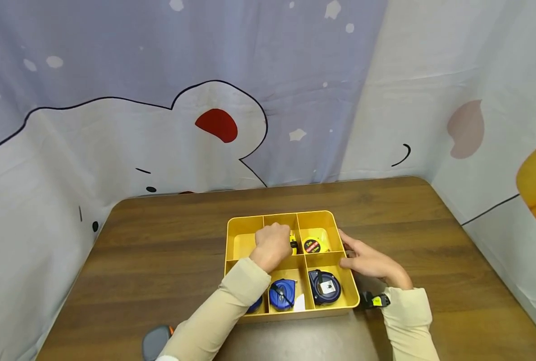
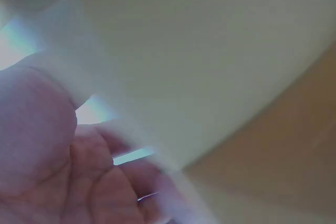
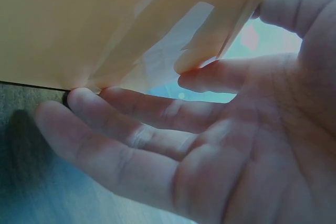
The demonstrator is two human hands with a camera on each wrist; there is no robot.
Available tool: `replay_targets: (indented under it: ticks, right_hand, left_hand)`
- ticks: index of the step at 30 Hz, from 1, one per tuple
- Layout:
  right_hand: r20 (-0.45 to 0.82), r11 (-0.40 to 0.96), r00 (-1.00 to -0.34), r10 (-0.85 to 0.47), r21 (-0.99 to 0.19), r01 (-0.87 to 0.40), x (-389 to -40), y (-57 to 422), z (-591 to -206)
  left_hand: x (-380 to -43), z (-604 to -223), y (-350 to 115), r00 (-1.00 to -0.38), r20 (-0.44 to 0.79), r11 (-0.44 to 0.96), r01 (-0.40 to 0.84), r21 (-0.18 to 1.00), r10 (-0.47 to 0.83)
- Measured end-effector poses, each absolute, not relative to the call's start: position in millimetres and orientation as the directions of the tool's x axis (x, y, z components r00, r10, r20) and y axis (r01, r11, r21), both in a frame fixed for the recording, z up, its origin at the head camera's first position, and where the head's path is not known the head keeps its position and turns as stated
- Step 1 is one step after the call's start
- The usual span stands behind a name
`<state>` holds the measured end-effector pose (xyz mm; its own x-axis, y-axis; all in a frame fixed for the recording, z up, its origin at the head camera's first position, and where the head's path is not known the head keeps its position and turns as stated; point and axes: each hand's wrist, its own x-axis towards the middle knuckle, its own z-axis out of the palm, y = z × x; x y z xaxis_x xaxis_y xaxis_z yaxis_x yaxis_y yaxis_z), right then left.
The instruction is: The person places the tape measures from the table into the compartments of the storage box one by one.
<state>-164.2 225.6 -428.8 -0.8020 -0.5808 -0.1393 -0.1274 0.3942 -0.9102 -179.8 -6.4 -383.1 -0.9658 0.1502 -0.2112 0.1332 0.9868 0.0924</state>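
A yellow divided box (image 1: pixel 326 312) stands on the wooden table. My left hand (image 1: pixel 273 244) reaches down into its back middle compartment and grips a yellow and black tape measure (image 1: pixel 294 244), whose left part the hand covers. In the left wrist view, a pale blurred surface hides the fingertips. At the box's right side, my right hand (image 1: pixel 370 258) holds the wall, thumb over the rim and fingers along the outside. A yellow tape measure (image 1: pixel 313 245) lies in the back right compartment, a dark blue one (image 1: pixel 325 287) in the front right, and a blue one (image 1: pixel 282 295) in the front middle.
Another blue tape measure (image 1: pixel 255 305) shows partly in the front left compartment, behind my left sleeve. A grey and orange object (image 1: pixel 155 342) lies on the table (image 1: pixel 159 250) at the lower left. A printed curtain (image 1: pixel 295 100) hangs behind the table.
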Motion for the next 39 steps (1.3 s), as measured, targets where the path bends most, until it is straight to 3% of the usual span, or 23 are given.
replay_targets:
  ticks: [7,18,27,34,39]
  right_hand:
    - [-0.170,0.412,-0.816,-0.553,-0.907,-0.090,-166,226,-430]
    - [-0.169,0.391,-0.814,-0.556,-0.917,-0.076,-165,229,-429]
    - [-0.155,0.391,-0.801,-0.579,-0.914,-0.106,-165,226,-430]
    - [-0.153,0.384,-0.800,-0.580,-0.918,-0.103,-166,224,-428]
    - [-0.169,0.406,-0.806,-0.567,-0.909,-0.096,-165,226,-430]
  left_hand:
    - [-166,-363,-16,-0.957,-0.158,0.955,0.210,0.212,0.245]
    - [-137,-340,-40,-0.935,-0.057,0.904,0.322,0.282,0.351]
    - [-110,-341,-87,-0.836,0.078,0.789,0.540,0.294,0.543]
    - [-85,-350,-129,-0.849,0.182,0.805,0.529,0.268,0.497]
    - [-69,-367,-155,-0.896,0.213,0.836,0.442,0.326,0.390]
